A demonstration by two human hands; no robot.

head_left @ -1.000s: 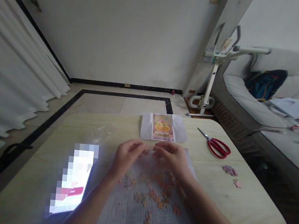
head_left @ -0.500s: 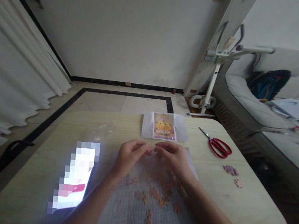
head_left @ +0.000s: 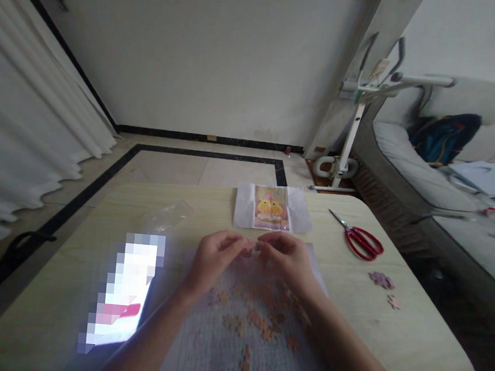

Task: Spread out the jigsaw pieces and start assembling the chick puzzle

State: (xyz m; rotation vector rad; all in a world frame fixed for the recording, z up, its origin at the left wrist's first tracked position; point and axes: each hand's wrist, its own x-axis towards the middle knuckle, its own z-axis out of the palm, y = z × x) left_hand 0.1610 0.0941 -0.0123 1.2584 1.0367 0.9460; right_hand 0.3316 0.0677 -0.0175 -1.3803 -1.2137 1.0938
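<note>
My left hand (head_left: 214, 260) and my right hand (head_left: 291, 264) meet above a printed sheet of paper (head_left: 206, 355). Between their fingertips are small pale pink jigsaw puzzle pieces (head_left: 256, 247), pinched from both sides. Fingers partly cover them, so whether they are joined is unclear. Loose orange and tan puzzle pieces (head_left: 266, 329) lie scattered on the sheet under and in front of my wrists. Just beyond my hands rests a white paper with a picture of two yellow ducklings (head_left: 270, 209).
Red-handled scissors (head_left: 362, 243) lie on the right of the wooden table (head_left: 423, 351). Near them sit a cluster of purplish pieces (head_left: 381, 280) and one pink piece (head_left: 394, 301). A lit, blurred-out phone (head_left: 128, 290) and a clear plastic bag (head_left: 167, 216) are on the left.
My fingertips have shifted slightly around the small pieces, and a pale piece shows a little more between them. The things on the table stay where they were.
</note>
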